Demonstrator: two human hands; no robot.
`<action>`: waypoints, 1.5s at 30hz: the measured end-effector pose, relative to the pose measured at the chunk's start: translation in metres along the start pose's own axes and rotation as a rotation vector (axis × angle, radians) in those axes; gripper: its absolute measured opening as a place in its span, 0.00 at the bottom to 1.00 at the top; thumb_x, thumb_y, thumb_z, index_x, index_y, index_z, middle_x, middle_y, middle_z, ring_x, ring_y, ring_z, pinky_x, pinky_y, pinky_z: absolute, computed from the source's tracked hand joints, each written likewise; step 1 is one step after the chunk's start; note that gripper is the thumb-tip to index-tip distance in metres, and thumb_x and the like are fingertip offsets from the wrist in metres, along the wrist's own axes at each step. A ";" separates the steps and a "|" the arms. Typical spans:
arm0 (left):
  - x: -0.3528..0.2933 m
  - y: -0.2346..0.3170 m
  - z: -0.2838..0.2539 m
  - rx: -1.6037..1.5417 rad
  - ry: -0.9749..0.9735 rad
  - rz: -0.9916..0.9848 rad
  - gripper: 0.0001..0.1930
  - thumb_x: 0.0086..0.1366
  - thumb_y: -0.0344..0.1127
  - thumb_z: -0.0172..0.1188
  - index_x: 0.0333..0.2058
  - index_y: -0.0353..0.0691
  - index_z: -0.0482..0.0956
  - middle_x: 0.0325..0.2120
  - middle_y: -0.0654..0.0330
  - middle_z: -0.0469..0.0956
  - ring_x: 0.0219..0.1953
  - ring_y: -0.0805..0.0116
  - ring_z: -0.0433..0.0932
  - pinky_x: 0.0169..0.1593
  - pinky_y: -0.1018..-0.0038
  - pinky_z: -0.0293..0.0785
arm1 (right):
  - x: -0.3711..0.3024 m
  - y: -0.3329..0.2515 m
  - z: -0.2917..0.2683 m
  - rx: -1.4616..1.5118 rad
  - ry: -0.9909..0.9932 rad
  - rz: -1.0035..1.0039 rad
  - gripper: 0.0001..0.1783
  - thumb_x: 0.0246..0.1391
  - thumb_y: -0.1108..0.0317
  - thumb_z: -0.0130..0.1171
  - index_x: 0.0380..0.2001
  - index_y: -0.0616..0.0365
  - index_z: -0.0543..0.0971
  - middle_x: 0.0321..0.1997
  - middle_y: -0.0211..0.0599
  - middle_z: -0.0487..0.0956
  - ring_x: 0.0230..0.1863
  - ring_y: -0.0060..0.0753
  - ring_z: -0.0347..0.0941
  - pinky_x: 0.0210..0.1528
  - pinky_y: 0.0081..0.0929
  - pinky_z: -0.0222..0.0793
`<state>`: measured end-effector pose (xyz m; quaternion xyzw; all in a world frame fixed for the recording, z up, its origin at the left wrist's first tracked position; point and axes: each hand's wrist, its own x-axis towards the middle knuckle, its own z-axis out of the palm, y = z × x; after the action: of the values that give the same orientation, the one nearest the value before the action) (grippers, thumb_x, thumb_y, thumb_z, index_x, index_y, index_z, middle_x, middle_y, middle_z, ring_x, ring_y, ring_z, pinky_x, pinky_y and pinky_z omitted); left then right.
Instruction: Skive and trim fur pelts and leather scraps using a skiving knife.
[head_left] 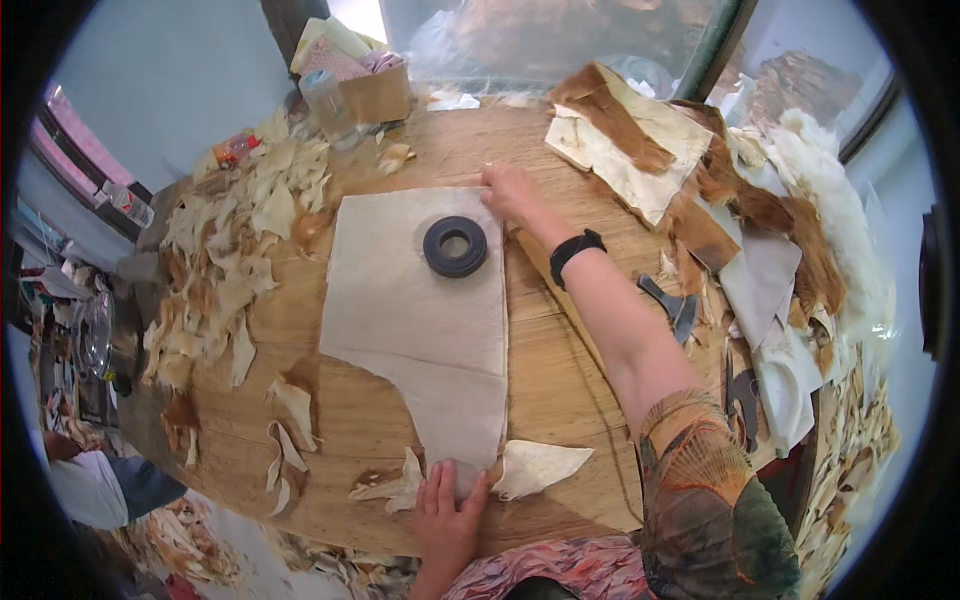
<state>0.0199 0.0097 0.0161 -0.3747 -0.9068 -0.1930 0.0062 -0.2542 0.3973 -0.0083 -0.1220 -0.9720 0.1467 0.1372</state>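
A pale grey-beige sheet [400,300], cut like a pattern piece with a curved notch at its lower left, lies flat on the wooden table [560,400]. On its upper part rests a thick black ring [455,246], like a weight. My left hand [450,505] presses on the sheet's narrow near end, fingers stretched out and thumb apart. At the far right corner of the sheet is my right hand [512,194], its fingers curled together; anything within them is too small to make out. Pale hide scraps [540,469] lie beside my left hand.
Many hide scraps [240,220] cover the table's left side. Brown fur-backed hides [640,130] and white fleece [820,200] pile up at the right. A dark forked tool [675,308] lies beyond my right forearm. A clear jar [330,110] and a cardboard box [380,95] stand at the back.
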 end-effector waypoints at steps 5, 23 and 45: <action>-0.002 -0.017 0.003 0.126 -0.029 0.053 0.18 0.54 0.35 0.56 0.46 0.55 0.78 0.54 0.49 0.68 0.56 0.50 0.67 0.56 0.56 0.64 | 0.006 0.022 0.001 -0.008 0.002 0.012 0.10 0.40 0.65 0.55 0.26 0.56 0.80 0.27 0.49 0.78 0.32 0.50 0.75 0.37 0.41 0.70; -0.007 -0.048 -0.023 0.050 0.085 -0.376 0.24 0.52 0.31 0.61 0.50 0.38 0.70 0.48 0.50 0.69 0.48 0.50 0.69 0.49 0.61 0.67 | -0.234 0.117 -0.134 -0.341 -0.292 0.339 0.14 0.46 0.60 0.60 0.32 0.60 0.78 0.34 0.49 0.78 0.39 0.51 0.74 0.40 0.43 0.68; -0.010 0.015 0.003 -0.564 -0.242 0.232 0.18 0.50 0.30 0.62 0.42 0.38 0.76 0.40 0.53 0.75 0.46 0.56 0.72 0.47 0.64 0.69 | -0.279 0.067 -0.161 -0.402 -0.358 0.294 0.26 0.40 0.46 0.64 0.26 0.62 0.76 0.22 0.48 0.77 0.26 0.51 0.75 0.29 0.41 0.69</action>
<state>0.0379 0.0141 0.0171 -0.4826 -0.7632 -0.3884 -0.1838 0.0678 0.4231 0.0540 -0.2582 -0.9622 -0.0111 -0.0861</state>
